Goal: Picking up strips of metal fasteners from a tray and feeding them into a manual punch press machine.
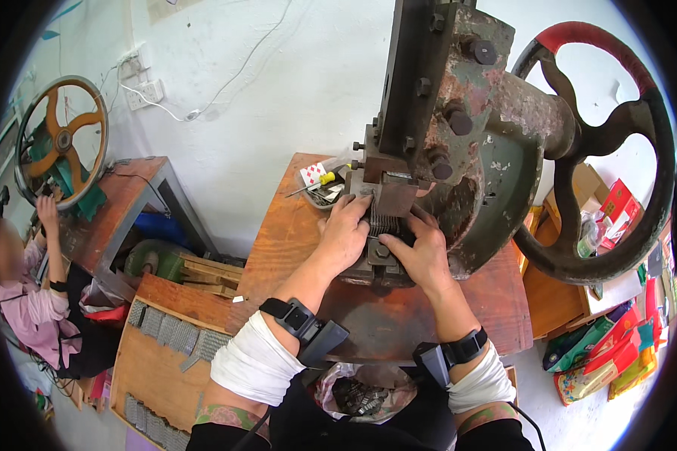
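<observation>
The upper edge cuts off the worn green metal press (474, 86). The dark ridged metal stack (384, 225) disappears partly behind a grey-brown rectangular steel block (396, 201). Dark grey metal pieces (359, 396) in the white plastic bag (402, 398) are too small to identify.

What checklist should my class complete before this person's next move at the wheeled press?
1. Left hand at the metal pieces: ok, on their left side.
2. Right hand at the pieces: ok, on their right.
3. Hands clear of the press's metal block: not ok, both are close to it.
4. Press handwheel free of hands: ok.
5. Yellow-handled screwdriver apart from the pieces: ok.
6. Pieces fully aligned: cannot tell, partly hidden.
</observation>
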Tool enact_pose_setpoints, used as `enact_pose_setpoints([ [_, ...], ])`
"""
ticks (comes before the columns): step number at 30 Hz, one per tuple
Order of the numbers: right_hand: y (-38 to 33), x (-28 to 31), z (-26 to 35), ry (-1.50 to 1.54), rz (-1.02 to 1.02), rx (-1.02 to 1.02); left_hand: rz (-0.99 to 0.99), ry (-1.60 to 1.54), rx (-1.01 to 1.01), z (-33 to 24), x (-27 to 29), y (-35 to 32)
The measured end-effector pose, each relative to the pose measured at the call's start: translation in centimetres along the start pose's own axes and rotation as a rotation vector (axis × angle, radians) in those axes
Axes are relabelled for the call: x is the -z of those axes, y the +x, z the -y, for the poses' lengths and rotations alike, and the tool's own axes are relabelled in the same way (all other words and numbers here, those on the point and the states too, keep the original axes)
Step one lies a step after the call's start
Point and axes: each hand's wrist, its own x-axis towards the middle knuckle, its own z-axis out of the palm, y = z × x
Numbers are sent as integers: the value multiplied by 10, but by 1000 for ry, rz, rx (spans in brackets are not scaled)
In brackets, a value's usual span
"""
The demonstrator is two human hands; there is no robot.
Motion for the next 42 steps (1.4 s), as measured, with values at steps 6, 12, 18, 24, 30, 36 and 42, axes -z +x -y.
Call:
enact_pose_setpoints([
  [6, -4, 2, 3, -6, -94, 75, 8, -64, -17, 5, 1, -1],
  [12, -5, 5, 10, -103, -169, 165, 30, -57, 10, 3, 0, -2],
  [18, -5, 1, 6, 22, -152, 187, 20, -46, 25, 5, 0, -3],
  [24, -5, 6, 7, 161, -127, 3, -14, -79, 12, 10, -2, -2],
  [30, -5, 0, 7, 97, -120, -46, -35, -77, -34, 15, -6, -1],
  [36, -4, -3, 12, 92, -149, -95, -23, -21, -63, 13, -6, -2],
  [42, -4, 4, 11, 88, -160, -92, 25, -94, -84, 12, -4, 2],
])
